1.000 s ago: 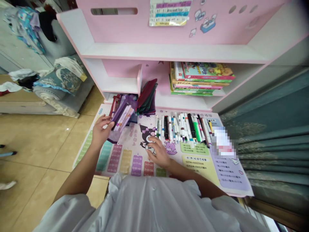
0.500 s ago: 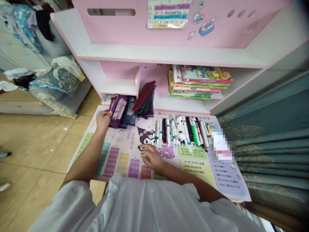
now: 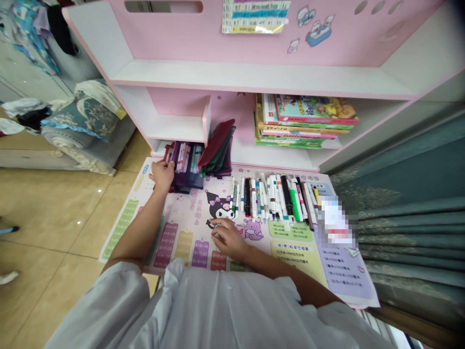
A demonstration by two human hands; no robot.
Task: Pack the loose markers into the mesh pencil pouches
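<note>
My left hand [image 3: 162,175] is at the left edge of a purple mesh pouch [image 3: 180,179] that has several pens in it, its fingers closed on the pouch's side. Beside it, a dark blue-green mesh pouch [image 3: 196,167] also has pens inside. Dark red and green pouches [image 3: 218,148] lean against the shelf divider. My right hand [image 3: 228,237] rests on the printed desk mat [image 3: 254,249] with fingers apart and nothing in them. Several markers [image 3: 271,196] lie in a row beyond and to the right of it.
A stack of books [image 3: 305,118] lies in the pink and white shelf unit [image 3: 254,77]. A blurred-out object [image 3: 337,223] sits on the mat's right side. Curtains [image 3: 410,203] hang at the right. A sofa with clothes [image 3: 83,116] stands at the left.
My left hand has moved a little right and away from me along the purple pouch. My right hand has stayed in place. The head view has shifted slightly.
</note>
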